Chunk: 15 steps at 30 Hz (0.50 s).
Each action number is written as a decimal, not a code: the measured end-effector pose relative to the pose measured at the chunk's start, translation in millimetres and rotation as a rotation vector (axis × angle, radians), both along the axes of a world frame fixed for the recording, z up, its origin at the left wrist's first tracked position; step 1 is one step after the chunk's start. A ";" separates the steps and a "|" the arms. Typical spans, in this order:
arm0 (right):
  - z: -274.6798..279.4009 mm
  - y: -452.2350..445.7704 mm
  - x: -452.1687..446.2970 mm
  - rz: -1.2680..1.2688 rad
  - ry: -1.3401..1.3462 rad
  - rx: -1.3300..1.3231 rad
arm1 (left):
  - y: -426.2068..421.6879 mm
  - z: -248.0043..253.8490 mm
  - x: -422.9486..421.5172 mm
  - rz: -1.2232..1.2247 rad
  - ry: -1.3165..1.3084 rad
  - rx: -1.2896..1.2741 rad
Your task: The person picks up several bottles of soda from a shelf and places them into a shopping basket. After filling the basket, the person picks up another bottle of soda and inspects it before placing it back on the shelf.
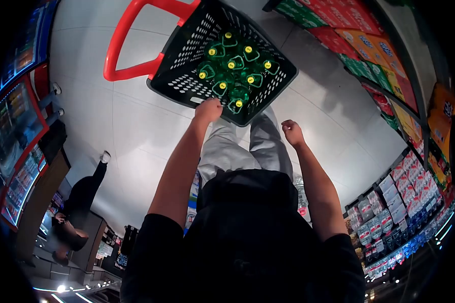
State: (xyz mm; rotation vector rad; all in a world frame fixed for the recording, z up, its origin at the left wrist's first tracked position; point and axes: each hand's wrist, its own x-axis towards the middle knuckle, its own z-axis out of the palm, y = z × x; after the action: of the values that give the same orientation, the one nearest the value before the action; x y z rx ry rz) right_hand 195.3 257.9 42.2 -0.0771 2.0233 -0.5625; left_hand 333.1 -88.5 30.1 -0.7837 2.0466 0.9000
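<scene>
A black perforated shopping basket (192,48) stands in front of me at the top of the head view, seen from above. Inside it are several green bottles (238,94) with yellow caps and carrying loops at their necks. My left hand (209,109) is closed at the basket's near rim, its fingertips partly hidden by the hand itself. To the right of the basket and apart from it, my right hand (292,133) hangs with curled fingers and nothing visible in it. The basket's big red handle (111,55) sticks out to the left.
Stacked red, green and orange drink cartons (359,43) line the right side. Packs of bottles (389,202) stand at the lower right. On the left are glass-fronted coolers (17,123) and a person in dark clothes (83,197). Pale floor tiles (131,121) lie between.
</scene>
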 end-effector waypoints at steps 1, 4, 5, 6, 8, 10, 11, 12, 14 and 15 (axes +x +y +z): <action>-2.9 -14.5 6.9 -0.015 0.037 -0.049 | -7.7 -8.3 -5.6 0.098 0.087 -0.019; -10.6 -54.8 29.5 -0.021 -0.033 -0.025 | -14.5 -18.8 -19.3 0.203 0.129 0.059; -13.8 -67.9 35.9 0.005 -0.031 -0.028 | -14.2 -18.3 -24.6 0.158 0.135 0.043; -14.3 -84.4 39.0 0.034 -0.028 -0.035 | -10.0 -31.6 -19.6 0.105 0.147 0.018; -31.2 -109.7 50.6 0.096 -0.008 -0.065 | -2.5 -43.6 -16.4 0.048 0.081 0.036; -52.8 -127.1 66.6 0.163 -0.032 -0.066 | 13.4 -59.5 -4.5 -0.002 0.090 -0.011; -49.2 -139.1 66.1 0.252 -0.023 -0.065 | 19.7 -54.9 -10.4 -0.056 0.012 -0.006; -58.3 -143.2 73.9 0.268 -0.041 -0.073 | 27.7 -53.4 -12.0 -0.131 -0.024 -0.003; -67.6 -151.0 82.2 0.296 -0.084 -0.051 | 40.9 -53.2 -18.2 -0.302 -0.135 -0.005; -67.9 -156.0 81.5 0.307 -0.111 -0.018 | 46.9 -56.1 -16.2 -0.351 -0.139 -0.009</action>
State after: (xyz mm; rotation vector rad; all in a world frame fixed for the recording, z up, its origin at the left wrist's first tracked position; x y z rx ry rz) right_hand 276.7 101.9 -25.7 -0.3531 1.8529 -0.3809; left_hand 316.9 -41.6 -26.0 -0.4567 1.9837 0.6211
